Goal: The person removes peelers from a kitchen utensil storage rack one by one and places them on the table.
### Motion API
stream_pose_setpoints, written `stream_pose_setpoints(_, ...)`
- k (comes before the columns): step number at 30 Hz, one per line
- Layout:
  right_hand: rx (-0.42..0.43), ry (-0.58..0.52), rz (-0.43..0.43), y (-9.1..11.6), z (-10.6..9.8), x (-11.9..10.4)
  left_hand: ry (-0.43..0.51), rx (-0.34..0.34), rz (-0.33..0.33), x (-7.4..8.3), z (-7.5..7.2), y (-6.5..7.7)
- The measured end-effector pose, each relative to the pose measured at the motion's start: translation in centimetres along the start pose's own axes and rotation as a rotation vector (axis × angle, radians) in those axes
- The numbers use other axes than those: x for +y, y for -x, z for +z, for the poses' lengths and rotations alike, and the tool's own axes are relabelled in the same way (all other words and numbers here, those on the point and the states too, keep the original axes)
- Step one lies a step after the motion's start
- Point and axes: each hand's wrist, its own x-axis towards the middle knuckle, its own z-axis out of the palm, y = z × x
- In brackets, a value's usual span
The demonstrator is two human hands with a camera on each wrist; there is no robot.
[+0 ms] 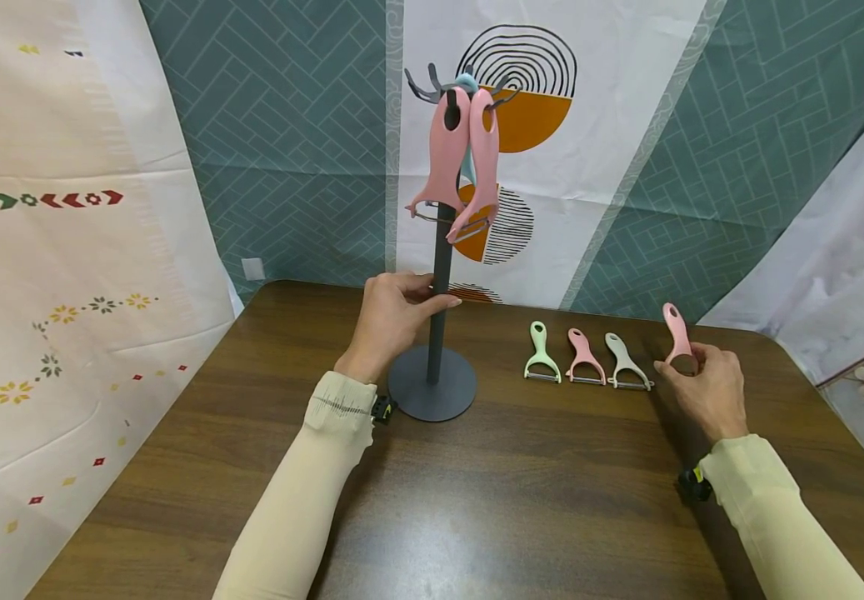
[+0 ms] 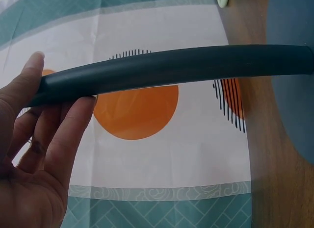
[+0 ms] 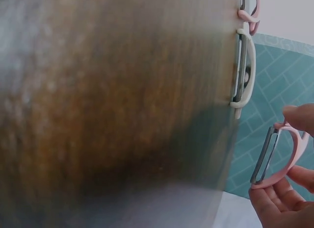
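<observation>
My left hand grips the dark pole of a hook stand, thumb on one side and fingers on the other, as the left wrist view shows. From the hooks at its top hang two pink peelers, one facing front and one turned sideways, with a light blue peeler mostly hidden behind them. At the right, my right hand pinches a pink peeler by the two sides of its head. Its handle points up and away, and its blade shows between thumb and fingers in the right wrist view.
Between the hands lie a green peeler, a pink peeler and a pale grey peeler in a row on the wooden table. The stand's round base rests on the table. Patterned cloth hangs behind the far edge.
</observation>
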Motion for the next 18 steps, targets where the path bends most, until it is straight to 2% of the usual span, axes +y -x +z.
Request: stream_pose_setpoints(18, -0.045, 0.027, 0.007, -0.3, 0.3, 1.1, 0.003, -0.009, -0.016, 0.1, -0.1, 0.0)
